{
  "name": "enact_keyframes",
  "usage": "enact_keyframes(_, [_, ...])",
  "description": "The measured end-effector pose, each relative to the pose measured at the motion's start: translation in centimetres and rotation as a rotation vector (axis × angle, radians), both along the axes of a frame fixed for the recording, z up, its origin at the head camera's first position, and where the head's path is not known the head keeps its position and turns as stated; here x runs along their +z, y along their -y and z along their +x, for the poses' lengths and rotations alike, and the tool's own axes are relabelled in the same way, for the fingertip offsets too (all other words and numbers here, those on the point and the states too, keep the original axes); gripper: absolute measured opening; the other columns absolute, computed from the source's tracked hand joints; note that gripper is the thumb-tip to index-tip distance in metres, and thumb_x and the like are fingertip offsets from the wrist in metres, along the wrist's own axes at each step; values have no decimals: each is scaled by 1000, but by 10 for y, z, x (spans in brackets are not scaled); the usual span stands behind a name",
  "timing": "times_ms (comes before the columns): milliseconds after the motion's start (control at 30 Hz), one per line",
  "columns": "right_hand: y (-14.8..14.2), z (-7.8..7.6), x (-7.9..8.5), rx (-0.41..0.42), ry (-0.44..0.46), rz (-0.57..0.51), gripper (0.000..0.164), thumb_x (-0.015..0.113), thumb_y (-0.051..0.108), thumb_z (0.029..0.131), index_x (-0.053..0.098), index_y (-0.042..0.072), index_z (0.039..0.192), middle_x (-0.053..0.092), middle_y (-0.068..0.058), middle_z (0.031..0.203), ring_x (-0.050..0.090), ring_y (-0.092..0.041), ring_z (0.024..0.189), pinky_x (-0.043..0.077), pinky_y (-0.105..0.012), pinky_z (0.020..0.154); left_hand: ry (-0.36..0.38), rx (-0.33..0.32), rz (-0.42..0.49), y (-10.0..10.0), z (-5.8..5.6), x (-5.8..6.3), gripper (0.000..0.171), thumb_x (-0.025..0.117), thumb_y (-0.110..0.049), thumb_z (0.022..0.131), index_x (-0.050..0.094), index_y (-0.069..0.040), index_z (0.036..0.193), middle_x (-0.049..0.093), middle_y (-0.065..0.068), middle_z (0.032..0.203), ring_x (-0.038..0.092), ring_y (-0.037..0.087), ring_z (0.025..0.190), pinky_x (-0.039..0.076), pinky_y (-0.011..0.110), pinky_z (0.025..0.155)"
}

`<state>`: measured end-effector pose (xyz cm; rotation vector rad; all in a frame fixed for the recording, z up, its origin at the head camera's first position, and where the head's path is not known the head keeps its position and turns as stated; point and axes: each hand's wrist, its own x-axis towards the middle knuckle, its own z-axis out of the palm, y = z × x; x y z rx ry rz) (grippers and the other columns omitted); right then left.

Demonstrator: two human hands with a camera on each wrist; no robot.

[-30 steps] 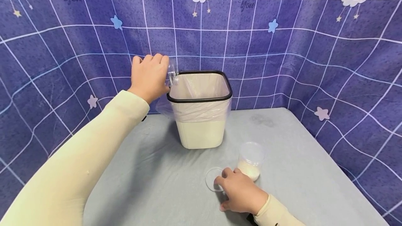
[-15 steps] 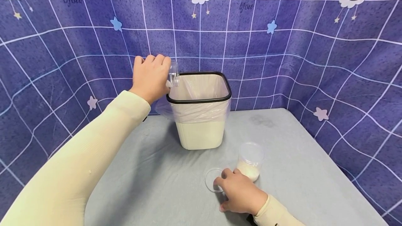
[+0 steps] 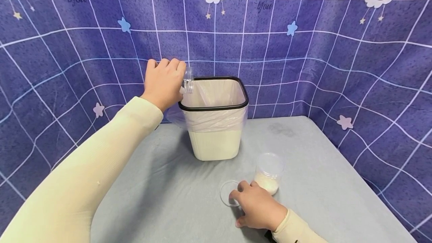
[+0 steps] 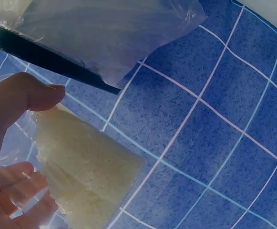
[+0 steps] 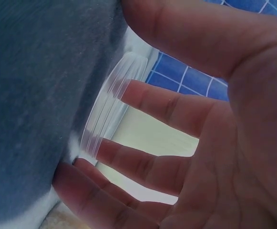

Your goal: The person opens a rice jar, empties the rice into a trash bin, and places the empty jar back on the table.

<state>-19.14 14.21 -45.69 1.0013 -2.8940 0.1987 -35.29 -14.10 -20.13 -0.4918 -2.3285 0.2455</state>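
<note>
My left hand (image 3: 164,83) grips a clear plastic jar (image 3: 189,80), tipped with its mouth toward the bin's left rim. In the left wrist view the jar has pale rice-like grains (image 4: 88,162) inside it, and the thumb lies along its side. The bin (image 3: 216,145) is cream with a black rim and a translucent plastic liner. Low on the table, my right hand (image 3: 258,205) has its fingers loosely bent, their tips at a clear round lid (image 3: 227,190). In the right wrist view fingertips meet the edge of that lid (image 5: 110,105).
A second clear jar (image 3: 269,171), partly filled with white grains, stands just beyond my right hand. Grey cloth (image 3: 162,194) covers the table. Behind and at both sides hangs a blue-purple gridded curtain (image 3: 324,66).
My left hand has shifted slightly right with the tilted jar, toward the bin. White grains now show near the jar's mouth. The right hand has stayed in place.
</note>
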Motion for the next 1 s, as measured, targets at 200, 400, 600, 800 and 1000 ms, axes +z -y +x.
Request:
enact_keyframes(200, [1, 0, 1, 1, 5, -3, 65, 97, 48, 59, 72, 25, 115, 64, -5, 109, 51, -21, 79, 46, -33, 64, -1, -1, -7, 2, -2, -4, 56, 84, -13, 63, 56, -4, 111, 61, 13, 107, 58, 38, 103, 37, 55, 85])
enact_keyframes(400, [0, 0, 1, 0, -5, -4, 65, 97, 49, 59, 72, 25, 115, 64, -5, 109, 51, -21, 78, 46, -33, 64, -35, -24, -23, -1, -3, -4, 53, 84, -10, 63, 56, -4, 109, 62, 13, 105, 58, 38, 103, 37, 55, 84])
enact_keyframes(600, [0, 1, 2, -4, -10, -4, 65, 97, 48, 59, 72, 25, 115, 64, -5, 109, 51, -21, 78, 46, -34, 63, -49, -33, -51, -4, -4, -5, 52, 84, -9, 63, 55, -5, 106, 61, 13, 103, 59, 38, 102, 37, 54, 83])
enact_keyframes(800, [-1, 2, 2, 0, -29, 1, 65, 97, 48, 59, 72, 25, 114, 64, -5, 107, 51, -21, 77, 46, -33, 63, -48, -36, -83, -6, -3, -6, 43, 79, -6, 69, 56, -5, 105, 61, 13, 100, 58, 37, 100, 37, 53, 81])
enact_keyframes(1000, [-1, 2, 1, 3, -25, -2, 65, 96, 48, 60, 72, 25, 115, 64, -5, 107, 51, -21, 77, 46, -33, 63, -46, -39, -107, -7, -3, -6, 45, 79, -5, 68, 57, -5, 107, 61, 13, 100, 58, 37, 99, 38, 52, 81])
